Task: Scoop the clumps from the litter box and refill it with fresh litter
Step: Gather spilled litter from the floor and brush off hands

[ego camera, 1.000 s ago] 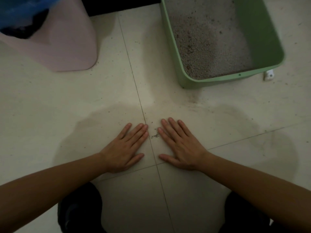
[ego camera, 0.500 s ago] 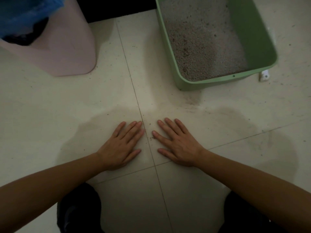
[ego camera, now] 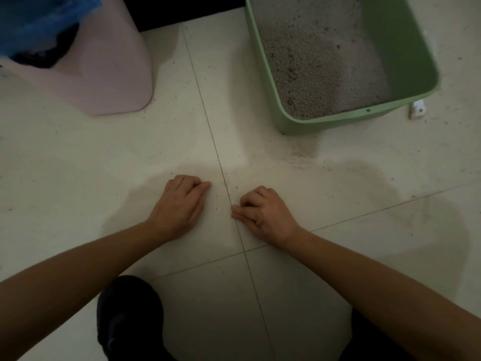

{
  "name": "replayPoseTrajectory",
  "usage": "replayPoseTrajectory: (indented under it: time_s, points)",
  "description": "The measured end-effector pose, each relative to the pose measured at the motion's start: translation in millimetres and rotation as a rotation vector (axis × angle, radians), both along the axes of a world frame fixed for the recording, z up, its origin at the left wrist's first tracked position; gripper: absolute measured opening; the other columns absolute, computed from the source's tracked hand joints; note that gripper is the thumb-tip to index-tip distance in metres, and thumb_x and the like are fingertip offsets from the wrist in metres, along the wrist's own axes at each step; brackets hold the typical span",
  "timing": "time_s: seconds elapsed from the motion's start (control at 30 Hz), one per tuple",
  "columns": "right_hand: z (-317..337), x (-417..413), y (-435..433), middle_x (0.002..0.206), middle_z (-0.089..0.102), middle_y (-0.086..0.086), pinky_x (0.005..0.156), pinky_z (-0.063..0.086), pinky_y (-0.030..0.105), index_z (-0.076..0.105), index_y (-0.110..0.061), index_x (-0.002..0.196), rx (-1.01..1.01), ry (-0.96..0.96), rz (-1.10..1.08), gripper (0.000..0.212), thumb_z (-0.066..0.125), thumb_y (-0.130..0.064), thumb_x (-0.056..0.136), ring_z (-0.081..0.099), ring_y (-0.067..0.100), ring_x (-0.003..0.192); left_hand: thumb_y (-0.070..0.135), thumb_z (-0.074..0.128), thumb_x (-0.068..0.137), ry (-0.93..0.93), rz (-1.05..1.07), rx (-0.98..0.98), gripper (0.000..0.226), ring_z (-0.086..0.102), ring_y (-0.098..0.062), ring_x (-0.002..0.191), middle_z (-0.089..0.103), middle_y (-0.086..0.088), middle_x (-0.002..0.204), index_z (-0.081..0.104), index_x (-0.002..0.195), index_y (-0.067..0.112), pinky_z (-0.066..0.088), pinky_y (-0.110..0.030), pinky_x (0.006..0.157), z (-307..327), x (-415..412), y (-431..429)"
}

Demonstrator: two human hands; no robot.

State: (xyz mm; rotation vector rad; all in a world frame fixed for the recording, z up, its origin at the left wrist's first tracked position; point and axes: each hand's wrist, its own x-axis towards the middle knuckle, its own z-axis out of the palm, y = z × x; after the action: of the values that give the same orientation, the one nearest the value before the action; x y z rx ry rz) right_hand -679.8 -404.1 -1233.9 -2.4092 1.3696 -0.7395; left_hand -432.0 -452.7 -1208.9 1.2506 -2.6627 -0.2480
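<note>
A green litter box (ego camera: 400, 61) stands on the tiled floor at the upper right, with grey litter (ego camera: 322, 66) covering its bottom. My left hand (ego camera: 179, 204) rests on the floor below it, fingers curled under, nothing seen in it. My right hand (ego camera: 263, 212) lies just right of the tile seam, fingers curled and bunched on the floor; whether it pinches any grains I cannot tell. A few loose litter grains (ego camera: 235, 188) lie between the hands. No scoop is in view.
A pink bin (ego camera: 104, 74) with a blue bag liner (ego camera: 33, 22) stands at the upper left. A small white object (ego camera: 417, 108) lies by the litter box's right corner. Spilled dust (ego camera: 302, 155) marks the floor before the box. My dark-clothed knees (ego camera: 130, 316) are at the bottom.
Both hands lay flat with fingers spread; now their fingers are curled in and the hands have drawn slightly back. The small pile of grains between them is gone from sight.
</note>
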Motion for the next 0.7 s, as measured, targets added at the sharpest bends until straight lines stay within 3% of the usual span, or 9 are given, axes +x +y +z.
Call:
replayPoseTrajectory:
  time_s: [0.13,0.4,0.57,0.7]
  points:
    - [-0.5,2.5,-6.4,0.080,0.063,0.007,0.064,0.047,0.036,0.072,-0.011,0.085,-0.003,0.056,0.114,0.013,0.069,-0.023,0.091,0.056,0.026,0.070,0.018,0.052,0.097,0.123,-0.006,0.056,0.034,0.052,-0.032,0.087,0.058,-0.016,0.096,0.065,0.116,-0.006,0.045,-0.039,0.080,-0.5,-17.0,-0.9]
    - [13.1,-41.2,-17.8,0.089,0.064,0.010,0.073,0.051,0.037,0.069,-0.008,0.098,0.151,0.203,0.186,0.029,0.047,-0.028,0.098,0.059,0.026,0.080,0.014,0.056,0.096,0.215,-0.021,0.110,0.031,0.049,-0.029,0.085,0.057,-0.016,0.096,0.065,0.118,-0.006,0.045,-0.035,0.077,-4.4,-43.3,2.3]
    - [14.0,-64.5,-20.1,0.089,0.065,0.011,0.069,0.051,0.036,0.073,-0.007,0.100,0.117,0.156,0.134,0.016,0.067,-0.021,0.093,0.059,0.027,0.079,0.027,0.057,0.096,0.154,-0.156,0.134,0.038,0.050,-0.025,0.084,0.056,-0.013,0.094,0.066,0.117,-0.003,0.043,-0.032,0.075,-10.4,-44.7,14.9]
    - [14.7,-65.4,-14.6,0.088,0.065,0.011,0.067,0.050,0.033,0.074,-0.006,0.100,0.106,0.136,0.111,0.016,0.070,-0.019,0.091,0.059,0.027,0.078,0.016,0.069,0.091,0.224,-0.173,0.104,0.018,0.049,-0.024,0.075,0.056,-0.011,0.083,0.071,0.095,-0.002,0.043,-0.032,0.063,-12.0,-51.7,17.5]
